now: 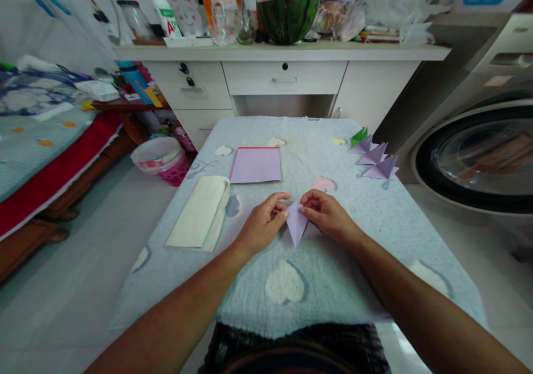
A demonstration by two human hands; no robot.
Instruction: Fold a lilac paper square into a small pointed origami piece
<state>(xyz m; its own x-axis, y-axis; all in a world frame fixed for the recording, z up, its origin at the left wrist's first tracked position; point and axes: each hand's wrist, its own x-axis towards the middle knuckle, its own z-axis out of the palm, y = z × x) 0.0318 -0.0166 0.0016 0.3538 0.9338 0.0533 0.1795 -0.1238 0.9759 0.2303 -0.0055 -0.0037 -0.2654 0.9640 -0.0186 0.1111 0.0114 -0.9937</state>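
Note:
A folded sheet of purple origami paper (297,227) is held between my two hands, narrow point toward me, over the middle of the table. My left hand (265,218) pinches its left upper edge between thumb and fingers. On the other side, my right hand (327,213) grips the right upper edge, thumb on top. Beyond my left hand lies a stack of square purple paper (256,166) with a red edge at the back. Folded purple paper pieces (377,157) and a green one (359,136) stand in a row at the table's far right.
A folded cream cloth or paper (200,213) lies at the left of the cloth-covered table (333,285). Behind is a white cabinet (287,77) bearing a cut watermelon (287,19). A washing machine (483,130) stands right; a pink bin (162,160) and bed (50,146) are left.

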